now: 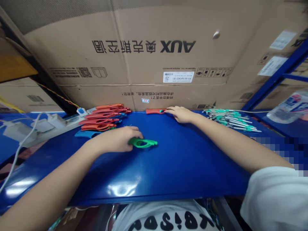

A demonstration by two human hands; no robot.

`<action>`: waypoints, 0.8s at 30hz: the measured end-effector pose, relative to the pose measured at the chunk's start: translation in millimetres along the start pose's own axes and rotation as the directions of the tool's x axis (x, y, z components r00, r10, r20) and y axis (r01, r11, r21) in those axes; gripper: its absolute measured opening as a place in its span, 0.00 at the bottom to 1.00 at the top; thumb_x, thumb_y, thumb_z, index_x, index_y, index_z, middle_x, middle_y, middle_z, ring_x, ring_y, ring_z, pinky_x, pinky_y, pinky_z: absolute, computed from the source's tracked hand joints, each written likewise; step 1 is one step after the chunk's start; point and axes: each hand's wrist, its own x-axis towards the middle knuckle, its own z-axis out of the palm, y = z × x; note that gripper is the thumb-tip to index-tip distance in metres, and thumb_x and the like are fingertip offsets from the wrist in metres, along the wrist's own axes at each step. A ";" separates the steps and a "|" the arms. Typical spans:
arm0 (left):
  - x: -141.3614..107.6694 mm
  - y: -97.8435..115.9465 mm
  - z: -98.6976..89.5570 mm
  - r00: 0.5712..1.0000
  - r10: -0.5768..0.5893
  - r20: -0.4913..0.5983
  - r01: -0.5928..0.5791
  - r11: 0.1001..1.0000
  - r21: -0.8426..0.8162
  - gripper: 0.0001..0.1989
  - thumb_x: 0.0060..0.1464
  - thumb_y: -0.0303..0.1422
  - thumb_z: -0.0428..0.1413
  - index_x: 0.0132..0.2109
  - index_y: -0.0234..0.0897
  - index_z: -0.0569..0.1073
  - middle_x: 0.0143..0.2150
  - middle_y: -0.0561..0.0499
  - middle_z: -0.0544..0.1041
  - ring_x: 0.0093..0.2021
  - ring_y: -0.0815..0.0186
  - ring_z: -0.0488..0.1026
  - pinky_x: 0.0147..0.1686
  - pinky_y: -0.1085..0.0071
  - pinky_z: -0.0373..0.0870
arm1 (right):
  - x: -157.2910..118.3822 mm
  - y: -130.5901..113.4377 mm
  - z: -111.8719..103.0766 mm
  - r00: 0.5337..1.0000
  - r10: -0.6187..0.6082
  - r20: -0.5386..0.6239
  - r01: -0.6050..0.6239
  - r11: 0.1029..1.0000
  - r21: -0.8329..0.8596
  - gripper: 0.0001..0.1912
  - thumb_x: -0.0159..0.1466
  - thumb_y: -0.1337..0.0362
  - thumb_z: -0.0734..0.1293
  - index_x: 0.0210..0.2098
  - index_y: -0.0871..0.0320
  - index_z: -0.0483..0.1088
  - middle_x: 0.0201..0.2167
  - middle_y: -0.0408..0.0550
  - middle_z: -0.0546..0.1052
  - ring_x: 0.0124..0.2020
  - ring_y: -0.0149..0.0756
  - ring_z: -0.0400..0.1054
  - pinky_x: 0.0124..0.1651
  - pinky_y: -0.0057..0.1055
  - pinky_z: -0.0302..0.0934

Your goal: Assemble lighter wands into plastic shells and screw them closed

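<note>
My left hand (124, 139) is closed around the rear end of a green plastic lighter casing (143, 143), held over the blue table. The casing has an oval opening, and its narrow tip points right. Against the cardboard at the back, my right hand (180, 114) has its fingers on the right end of a red lighter casing (153, 111), which shows a small green part inside. Left of my left hand lies a stack of red casings (98, 121) with some blue ends. A blue casing (88, 133) sits at the near edge of that stack.
Metal rods with green parts (229, 119) are heaped at the back right. A white power strip (55, 125) with plugs and cables runs along the left. A large cardboard box (144, 64) walls off the back; a plastic bottle (288, 107) stands beyond the blue metal frame (271, 70).
</note>
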 end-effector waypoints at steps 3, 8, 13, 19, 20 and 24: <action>-3.6 -25.9 -15.9 0.998 -0.060 -0.023 0.059 0.998 -0.007 0.23 0.44 0.24 0.53 0.49 0.40 0.76 0.47 0.49 0.76 0.43 0.61 0.76 0.44 0.69 0.70 | 12.1 -11.9 -1.0 1.000 0.009 -0.002 -0.009 0.999 0.045 0.21 0.69 0.69 0.57 0.60 0.58 0.66 0.62 0.59 0.67 0.56 0.49 0.66 0.52 0.41 0.61; -20.0 -70.2 -49.4 0.951 -0.269 -0.150 0.278 0.960 0.038 0.20 0.51 0.32 0.57 0.52 0.36 0.74 0.51 0.48 0.77 0.47 0.59 0.73 0.48 0.65 0.69 | -3.4 -41.4 -13.4 0.998 -0.016 0.067 0.009 0.995 0.103 0.10 0.68 0.58 0.65 0.41 0.59 0.72 0.47 0.55 0.73 0.38 0.40 0.69 0.35 0.31 0.57; -30.4 -105.7 -75.1 0.887 -0.433 -0.162 0.446 0.894 0.048 0.21 0.55 0.32 0.55 0.55 0.30 0.72 0.51 0.46 0.78 0.47 0.61 0.73 0.50 0.64 0.69 | -45.7 -70.5 -25.1 0.992 -0.058 0.110 0.033 0.977 0.212 0.14 0.63 0.55 0.70 0.40 0.56 0.66 0.40 0.48 0.75 0.35 0.36 0.67 0.31 0.28 0.53; -25.2 -127.5 -83.5 0.878 -0.463 -0.121 0.472 0.880 0.052 0.21 0.53 0.31 0.56 0.54 0.28 0.73 0.49 0.48 0.80 0.44 0.63 0.74 0.47 0.69 0.69 | -87.7 -96.8 -24.5 0.989 -0.043 0.138 0.006 0.966 0.260 0.23 0.59 0.47 0.72 0.42 0.55 0.63 0.39 0.47 0.73 0.33 0.38 0.66 0.29 0.29 0.49; -23.8 -128.6 -82.9 0.883 -0.456 -0.114 0.463 0.884 0.053 0.21 0.53 0.30 0.56 0.54 0.29 0.73 0.49 0.50 0.81 0.44 0.64 0.74 0.47 0.70 0.69 | -91.4 -99.4 -23.3 0.991 -0.045 0.129 0.010 0.966 0.257 0.22 0.60 0.47 0.72 0.41 0.54 0.63 0.40 0.47 0.73 0.32 0.37 0.66 0.29 0.29 0.49; -16.9 -130.0 -79.4 0.895 -0.432 -0.114 0.442 0.894 0.079 0.21 0.54 0.29 0.54 0.55 0.29 0.73 0.48 0.52 0.81 0.44 0.67 0.73 0.46 0.74 0.68 | -97.1 -103.7 -20.0 0.995 -0.029 0.091 0.004 0.964 0.266 0.22 0.60 0.47 0.72 0.41 0.55 0.64 0.42 0.48 0.72 0.32 0.36 0.66 0.30 0.30 0.51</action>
